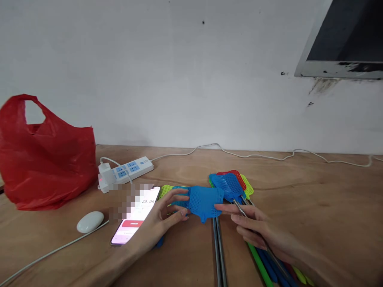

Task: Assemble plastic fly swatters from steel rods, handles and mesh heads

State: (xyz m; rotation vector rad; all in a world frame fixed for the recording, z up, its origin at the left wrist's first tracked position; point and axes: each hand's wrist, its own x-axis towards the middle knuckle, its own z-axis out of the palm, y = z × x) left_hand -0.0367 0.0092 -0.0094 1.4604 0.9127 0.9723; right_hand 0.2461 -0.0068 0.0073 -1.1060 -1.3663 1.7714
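A blue perforated fly swatter head [206, 201] is between my hands, its short socket pointing down. My left hand [169, 213] is at its left edge, thumb and fingers apart, over another blue swatter head [178, 203] and a yellow-green one [165, 192]. My right hand [251, 225] has a slim metal rod [241, 210] between its fingers. The right index fingertip touches the middle head's right edge. Just beyond lies a pile of swatters with a blue head [229, 186], a red head [241, 181] and a yellow-green head [247, 186].
Two metal shafts [220, 251] run toward me. Green and blue handles [259, 265] lie under my right hand. A lit phone [136, 219], a white mouse-shaped object [90, 222], a power strip [136, 169] and a red plastic bag [50, 159] stand left. A white cable [254, 154] follows the wall.
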